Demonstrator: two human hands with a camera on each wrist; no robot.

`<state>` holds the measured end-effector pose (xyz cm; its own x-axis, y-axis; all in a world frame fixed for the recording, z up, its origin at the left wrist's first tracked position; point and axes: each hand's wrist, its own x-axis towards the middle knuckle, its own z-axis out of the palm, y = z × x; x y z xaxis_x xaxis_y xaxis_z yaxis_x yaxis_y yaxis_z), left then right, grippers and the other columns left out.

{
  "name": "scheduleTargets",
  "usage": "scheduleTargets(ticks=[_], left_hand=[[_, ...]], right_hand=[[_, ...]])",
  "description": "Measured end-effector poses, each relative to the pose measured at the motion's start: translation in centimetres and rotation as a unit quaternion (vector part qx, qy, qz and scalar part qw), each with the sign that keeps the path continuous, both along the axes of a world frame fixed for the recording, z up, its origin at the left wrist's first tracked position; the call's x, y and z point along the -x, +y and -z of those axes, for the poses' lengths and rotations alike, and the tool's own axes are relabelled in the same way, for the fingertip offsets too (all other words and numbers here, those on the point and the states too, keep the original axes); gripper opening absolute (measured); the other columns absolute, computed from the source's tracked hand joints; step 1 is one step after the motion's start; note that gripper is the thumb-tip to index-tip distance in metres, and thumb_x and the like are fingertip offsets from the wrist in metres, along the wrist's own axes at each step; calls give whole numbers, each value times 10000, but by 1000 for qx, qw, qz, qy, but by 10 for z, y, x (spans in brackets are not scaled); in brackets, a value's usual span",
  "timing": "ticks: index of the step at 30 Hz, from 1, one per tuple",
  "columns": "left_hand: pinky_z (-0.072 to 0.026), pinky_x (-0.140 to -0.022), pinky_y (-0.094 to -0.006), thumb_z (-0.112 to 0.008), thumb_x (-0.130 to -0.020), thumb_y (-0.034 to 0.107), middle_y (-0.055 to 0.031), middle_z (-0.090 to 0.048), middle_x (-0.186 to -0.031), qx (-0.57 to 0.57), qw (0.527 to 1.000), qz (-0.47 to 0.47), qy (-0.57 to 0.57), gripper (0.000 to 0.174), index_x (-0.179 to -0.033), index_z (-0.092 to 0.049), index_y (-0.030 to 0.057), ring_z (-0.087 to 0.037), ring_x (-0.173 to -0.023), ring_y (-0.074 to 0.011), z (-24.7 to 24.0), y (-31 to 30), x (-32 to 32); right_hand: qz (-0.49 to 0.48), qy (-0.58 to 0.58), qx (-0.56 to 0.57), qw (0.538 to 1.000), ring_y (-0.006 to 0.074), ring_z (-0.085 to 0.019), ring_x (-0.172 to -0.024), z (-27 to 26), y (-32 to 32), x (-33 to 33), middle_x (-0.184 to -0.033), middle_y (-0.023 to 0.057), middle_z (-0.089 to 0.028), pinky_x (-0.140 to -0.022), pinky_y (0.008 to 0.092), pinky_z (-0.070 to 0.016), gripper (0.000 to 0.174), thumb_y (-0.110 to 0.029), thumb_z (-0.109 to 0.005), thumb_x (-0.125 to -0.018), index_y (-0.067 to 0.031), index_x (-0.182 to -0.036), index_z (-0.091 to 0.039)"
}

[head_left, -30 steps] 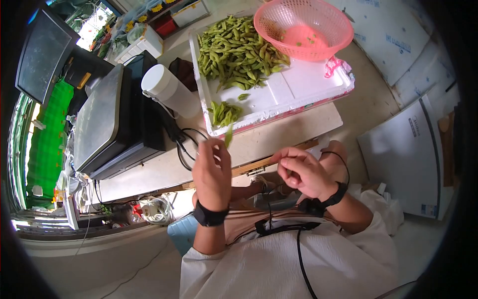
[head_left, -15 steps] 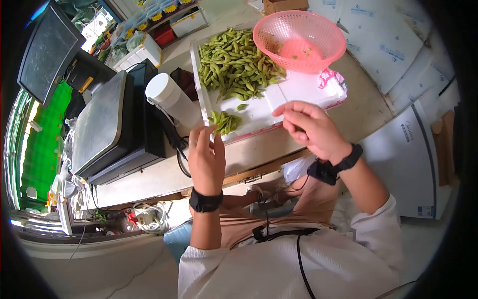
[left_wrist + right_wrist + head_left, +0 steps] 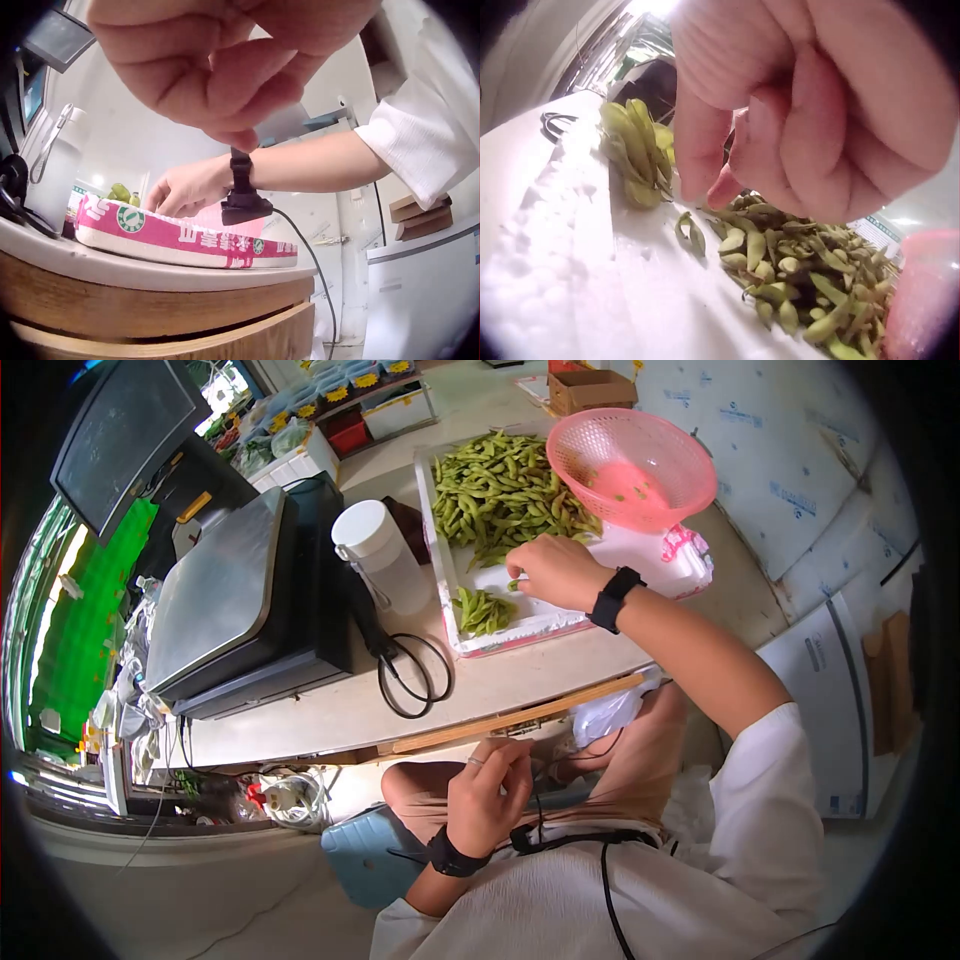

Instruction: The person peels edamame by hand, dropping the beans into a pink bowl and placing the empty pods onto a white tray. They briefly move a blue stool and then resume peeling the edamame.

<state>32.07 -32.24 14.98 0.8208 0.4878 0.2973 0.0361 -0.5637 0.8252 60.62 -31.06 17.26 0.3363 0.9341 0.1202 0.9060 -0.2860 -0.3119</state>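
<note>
In the head view my right hand (image 3: 562,572) reaches over the white foam tray (image 3: 545,622), between the big heap of green pods (image 3: 495,490) and a small pile (image 3: 482,612). A single pod (image 3: 513,586) lies by its fingertips. The right wrist view shows this loose pod (image 3: 691,234) on the tray just below the right hand (image 3: 802,112), whose bent fingers hold nothing visible. My left hand (image 3: 488,795) is in front of the table edge, above the lap, fingers curled. No object shows in the left hand (image 3: 232,67) in the left wrist view.
A pink basket (image 3: 632,468) with a few green bits stands at the tray's back right. Left of the tray are a white bottle (image 3: 385,555), a looped black cable (image 3: 415,678) and a metal-topped scale (image 3: 220,575). A carton (image 3: 592,392) stands behind.
My right hand has moved forward from above the lap to over the tray. My left hand has drawn back from near the tray's front corner toward the body.
</note>
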Motion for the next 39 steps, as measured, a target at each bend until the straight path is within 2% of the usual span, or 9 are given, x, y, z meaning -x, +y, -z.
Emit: scheduleTargets(ticks=[8,14,15,18,22,26,30,32,39], left_hand=[[-440,-537,-238,-604,-823,-51,-94,-602,-826,3,999,-20,-32,159,-973,-619,-2,-570,-614,-147,7,3,9],[-436,-542,-233,-590,-827,-58,-94,-599,-816,23,999,-19,-29,167,-982,-619,-4,-569,-597,-138,5,8,10],[-426,-539,-221,-583,-829,-66,-88,-599,-819,30,999,-19,-37,179,-996,-613,-8,-557,-595,-117,6,11,11],[-401,-541,-189,-564,-847,-78,-72,-595,-862,82,995,-25,-53,224,-1061,-588,-19,-525,-619,-65,13,12,15],[-433,-636,-212,-604,-863,-26,-94,-580,-963,136,986,40,-84,306,-1166,-564,-9,-545,-738,-111,9,15,8],[-442,-799,-286,-653,-836,9,-109,-515,-1022,192,960,202,-36,340,-1171,-591,5,-528,-921,-236,9,16,-6],[-447,-797,-283,-661,-835,12,-91,-512,-1014,174,953,246,1,272,-1100,-601,-7,-531,-924,-209,24,17,-14],[-449,-798,-278,-660,-838,10,-84,-515,-1012,172,950,259,20,237,-1067,-602,-10,-536,-925,-195,32,15,-16],[-521,-760,-236,-588,-890,-25,-62,-571,-997,499,859,112,-31,194,-1075,-531,-21,-598,-870,-116,48,-6,-13]], right_hand=[[10,-70,101,992,329,-645,-835,13,25,-2,-845,153,-670,-709,433,-496,136,-103,-642,-744,-53,-869,-663],[-21,64,-46,997,379,-639,-778,2,1,2,-813,205,-653,-707,439,-505,173,-156,-672,-732,-5,-815,-655],[-12,121,-17,992,252,-641,-698,-17,-8,14,-751,139,-654,-659,345,-499,188,-164,-681,-766,5,-837,-643],[-60,444,-27,894,14,-446,-644,-29,-49,43,-721,-72,-510,-555,195,-374,185,-148,-670,-842,7,-929,-621],[0,770,36,637,2,-441,-629,2,-114,90,-865,-25,-568,-524,150,-352,267,-120,-633,-886,-1,-1114,-560],[2,881,37,473,5,-367,-570,37,-146,117,-840,-36,-536,-477,163,-283,232,-94,-601,-904,-5,-1112,-548],[27,909,1,416,6,-366,-577,66,-163,128,-815,-43,-512,-477,168,-283,217,-100,-599,-908,-13,-1103,-556],[43,905,-11,424,5,-366,-576,65,-166,130,-791,-50,-501,-476,170,-280,209,-111,-600,-910,-8,-1088,-558],[95,689,-151,703,-8,-460,-639,62,-162,143,-792,-32,-572,-531,141,-357,192,-86,-625,-883,-2,-1052,-595]])
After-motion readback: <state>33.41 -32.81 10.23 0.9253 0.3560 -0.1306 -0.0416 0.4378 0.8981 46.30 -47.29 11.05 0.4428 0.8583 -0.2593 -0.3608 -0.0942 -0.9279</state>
